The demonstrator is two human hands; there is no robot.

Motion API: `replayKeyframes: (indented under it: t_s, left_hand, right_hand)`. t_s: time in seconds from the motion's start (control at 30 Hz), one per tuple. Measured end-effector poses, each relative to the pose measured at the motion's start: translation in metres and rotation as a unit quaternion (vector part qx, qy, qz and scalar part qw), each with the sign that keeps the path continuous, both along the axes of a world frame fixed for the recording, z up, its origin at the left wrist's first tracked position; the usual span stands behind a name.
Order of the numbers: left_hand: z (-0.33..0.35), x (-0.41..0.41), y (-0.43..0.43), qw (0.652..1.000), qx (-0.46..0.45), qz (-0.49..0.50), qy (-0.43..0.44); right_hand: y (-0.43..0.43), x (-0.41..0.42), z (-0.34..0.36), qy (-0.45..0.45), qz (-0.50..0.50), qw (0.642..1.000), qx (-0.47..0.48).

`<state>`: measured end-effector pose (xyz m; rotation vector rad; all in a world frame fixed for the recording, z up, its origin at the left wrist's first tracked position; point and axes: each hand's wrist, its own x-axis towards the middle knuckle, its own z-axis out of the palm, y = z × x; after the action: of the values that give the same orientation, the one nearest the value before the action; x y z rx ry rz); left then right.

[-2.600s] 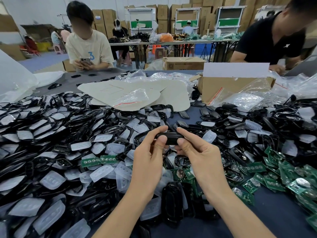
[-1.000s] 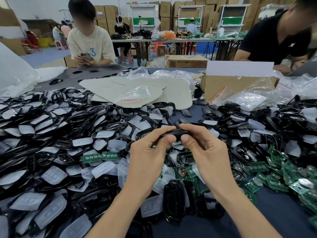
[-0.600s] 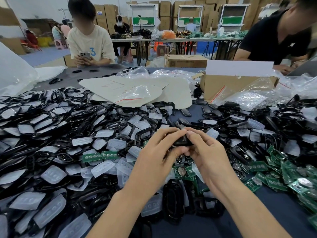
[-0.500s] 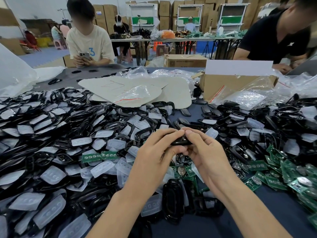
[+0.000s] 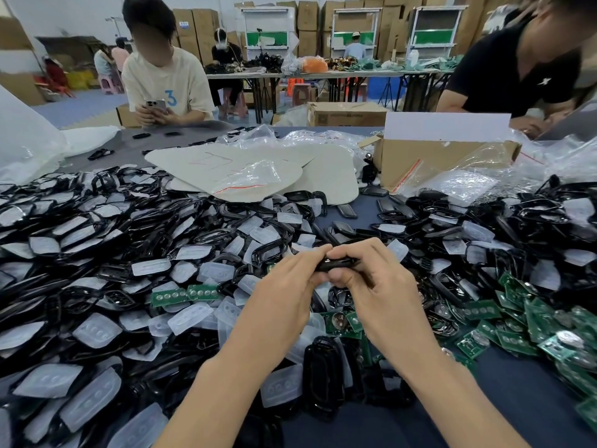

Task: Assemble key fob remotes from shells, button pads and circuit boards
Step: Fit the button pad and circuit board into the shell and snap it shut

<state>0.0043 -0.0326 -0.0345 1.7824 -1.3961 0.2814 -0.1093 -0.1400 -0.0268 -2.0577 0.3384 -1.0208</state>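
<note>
A black key fob shell (image 5: 339, 264) is held edge-on above the table, between both hands. My left hand (image 5: 284, 299) pinches its left end with thumb and fingers. My right hand (image 5: 378, 286) grips its right end, fingers curled over the top. Most of the fob is hidden by my fingers. Black shells (image 5: 106, 234) and translucent white button pads (image 5: 190, 316) lie heaped to the left. Green circuit boards (image 5: 517, 331) are piled at the right, and a few more boards (image 5: 184, 294) lie left of my hands.
A cardboard box (image 5: 420, 156) with clear plastic bags stands at the back right. Pale flat sheets (image 5: 245, 169) lie behind the heaps. One person sits across the table at the left, another leans in at the right. Bare blue tabletop (image 5: 523, 409) shows at the near right.
My hands have closed in together on the fob. It was held stretched between fingertips by its ends; now both hands cover it near the middle.
</note>
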Motion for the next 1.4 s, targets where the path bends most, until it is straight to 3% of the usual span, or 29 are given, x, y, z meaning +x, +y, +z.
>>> replayKeyframes:
  t_s: [0.23,0.7,1.0,1.2,1.33,1.4]
  left_hand:
    - [0.002,-0.005,-0.001,0.999,-0.025,0.022,-0.019]
    - [0.003,-0.01,0.0,0.998,-0.032,0.04,-0.036]
    - [0.0,-0.007,-0.004,0.999,0.038,0.022,-0.028]
    - [0.0,0.003,-0.001,0.996,0.088,-0.02,0.027]
    - [0.001,0.002,-0.001,0.997,0.067,-0.023,0.009]
    - [0.001,0.003,0.0,0.998,0.06,-0.006,-0.009]
  right_hand:
    - [0.003,0.002,-0.006,-0.031,-0.055,0.993,-0.104]
    - [0.011,0.004,-0.01,-0.028,-0.083,0.992,-0.096]
    - [0.003,0.002,-0.007,0.013,-0.075,0.99,-0.118]
    - [0.004,0.001,-0.007,-0.001,-0.031,0.991,-0.132]
    - [0.001,0.003,-0.011,-0.02,-0.044,0.984,-0.169]
    - [0.002,0.004,-0.012,-0.009,-0.049,0.988,-0.145]
